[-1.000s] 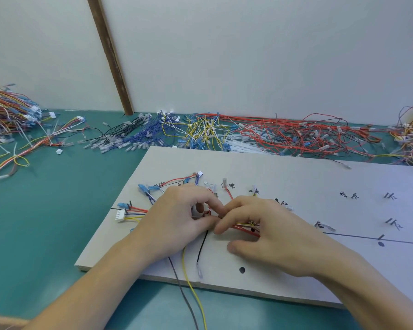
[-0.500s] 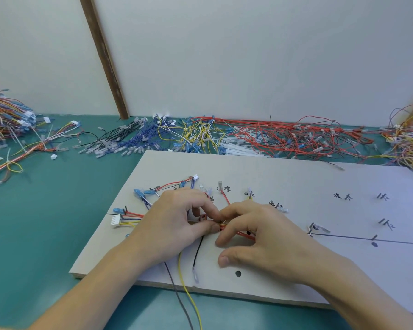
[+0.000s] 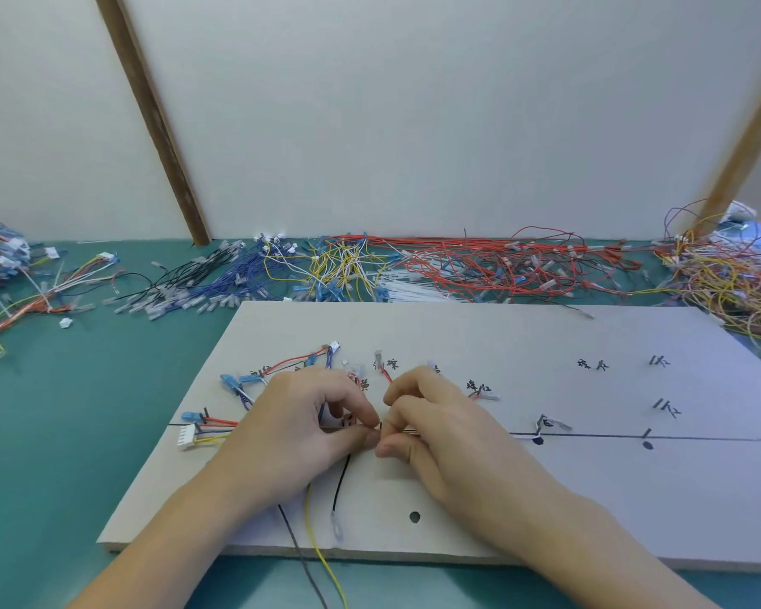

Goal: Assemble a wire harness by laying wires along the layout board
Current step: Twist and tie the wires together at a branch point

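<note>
Wires (image 3: 396,430) run left to right along the black line (image 3: 699,440) drawn across the board (image 3: 523,340), and that axis seems to decide the next move. Both hands meet over this line, fingertips nearly touching. The left hand (image 3: 291,437) pinches the bundle between thumb and curled forefinger; the right hand (image 3: 449,437) pinches it just beside, fingers curled. Left of the left hand the wires end in a white connector (image 3: 187,437) on the line. Below the line a black wire (image 3: 341,485) and a yellow wire (image 3: 321,560) trail toward the board's near edge. The unlaid stretch of line lies to the right, nearer the right hand.
</note>
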The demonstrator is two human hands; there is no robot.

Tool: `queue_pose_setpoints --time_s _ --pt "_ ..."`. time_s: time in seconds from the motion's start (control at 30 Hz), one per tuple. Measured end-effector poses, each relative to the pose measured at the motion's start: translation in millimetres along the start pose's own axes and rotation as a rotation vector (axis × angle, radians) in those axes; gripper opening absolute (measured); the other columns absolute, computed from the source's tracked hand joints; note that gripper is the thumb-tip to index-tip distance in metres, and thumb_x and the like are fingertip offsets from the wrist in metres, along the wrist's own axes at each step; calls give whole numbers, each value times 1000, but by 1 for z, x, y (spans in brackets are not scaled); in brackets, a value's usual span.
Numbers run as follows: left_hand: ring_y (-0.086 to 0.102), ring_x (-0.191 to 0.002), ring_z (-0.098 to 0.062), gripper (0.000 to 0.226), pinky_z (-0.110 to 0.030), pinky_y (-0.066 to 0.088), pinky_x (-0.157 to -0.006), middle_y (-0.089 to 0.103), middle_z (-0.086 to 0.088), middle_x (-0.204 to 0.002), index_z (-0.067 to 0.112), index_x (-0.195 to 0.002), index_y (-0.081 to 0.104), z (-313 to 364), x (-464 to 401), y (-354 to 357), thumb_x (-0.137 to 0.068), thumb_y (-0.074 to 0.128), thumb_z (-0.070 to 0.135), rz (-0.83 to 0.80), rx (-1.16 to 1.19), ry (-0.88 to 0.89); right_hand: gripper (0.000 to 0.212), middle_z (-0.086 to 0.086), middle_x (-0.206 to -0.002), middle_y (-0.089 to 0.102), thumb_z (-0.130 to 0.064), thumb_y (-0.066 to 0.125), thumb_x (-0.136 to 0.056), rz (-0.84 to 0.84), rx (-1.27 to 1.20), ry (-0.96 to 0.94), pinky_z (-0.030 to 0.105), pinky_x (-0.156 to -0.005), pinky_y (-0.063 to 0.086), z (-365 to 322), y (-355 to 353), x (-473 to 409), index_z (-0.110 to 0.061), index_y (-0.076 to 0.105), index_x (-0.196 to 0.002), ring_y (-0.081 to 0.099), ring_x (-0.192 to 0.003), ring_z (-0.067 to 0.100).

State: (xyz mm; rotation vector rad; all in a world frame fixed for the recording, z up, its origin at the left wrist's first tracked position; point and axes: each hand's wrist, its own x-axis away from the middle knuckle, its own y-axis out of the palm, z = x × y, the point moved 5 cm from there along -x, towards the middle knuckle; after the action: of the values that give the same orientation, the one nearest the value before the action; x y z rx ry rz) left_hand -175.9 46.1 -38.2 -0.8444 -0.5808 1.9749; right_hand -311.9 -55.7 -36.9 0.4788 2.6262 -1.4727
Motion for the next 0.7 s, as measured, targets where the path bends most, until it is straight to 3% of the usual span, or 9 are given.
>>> queue_pose_setpoints --time_s 0.13,0.23,0.33,0.47,0.57,0.7 --pt "63 -80 -16 19 -32 48 -76 72 10 -82 39 -81 75 -2 -1 0 -77 88 26 -38 -28 -63 19 -4 -102 64 -36 62 -98 162 193 -25 29 -91 42 -18 -1 -2 -20 71 -93 50 -104 22" --pt "62 -77 -15 12 -31 50 -72 72 9 -80 37 -82 76 -4 -6 -1 -79 84 45 -142 -41 -102 16 -8 -101 59 -38 55 -103 190 57 117 27 -87 36 -22 7 -4 -25 62 -96 43 -102 15" --pt "65 -84 -10 27 -34 53 -80 74 11 -84 42 -87 76 -5 -8 -4 -72 69 64 -202 -65 -130 13 -14 -96 61 -39 52 -103 226 -82 217 27 -79 36 -18 12 -3 -32 56 -93 49 -92 10" --pt "62 -92 1 11 -33 51 -85 72 17 -90 51 -86 75 -6 -16 -7 -81 82 45 -229 -119 -148 17 -7 -88 68 -43 53 -102 253 -142 323 37 -77 45 -16 18 0 -29 59 -95 57 -87 19" --pt "64 -78 -2 10 -31 53 -75 74 18 -82 43 -83 77 -2 -22 -5 -82 84 36 -397 -65 -137 17 -2 -80 71 -42 57 -100 317 -257 405 41 -76 53 -10 21 1 -28 59 -92 65 -82 24" --pt "56 -61 -5 10 -23 44 -58 77 8 -83 31 -88 80 -3 -32 -7 -85 83 22 -495 71 -143 17 -2 -73 74 -25 66 -98 413 -546 461 44 -67 61 -5 25 4 -25 67 -80 70 -61 16"
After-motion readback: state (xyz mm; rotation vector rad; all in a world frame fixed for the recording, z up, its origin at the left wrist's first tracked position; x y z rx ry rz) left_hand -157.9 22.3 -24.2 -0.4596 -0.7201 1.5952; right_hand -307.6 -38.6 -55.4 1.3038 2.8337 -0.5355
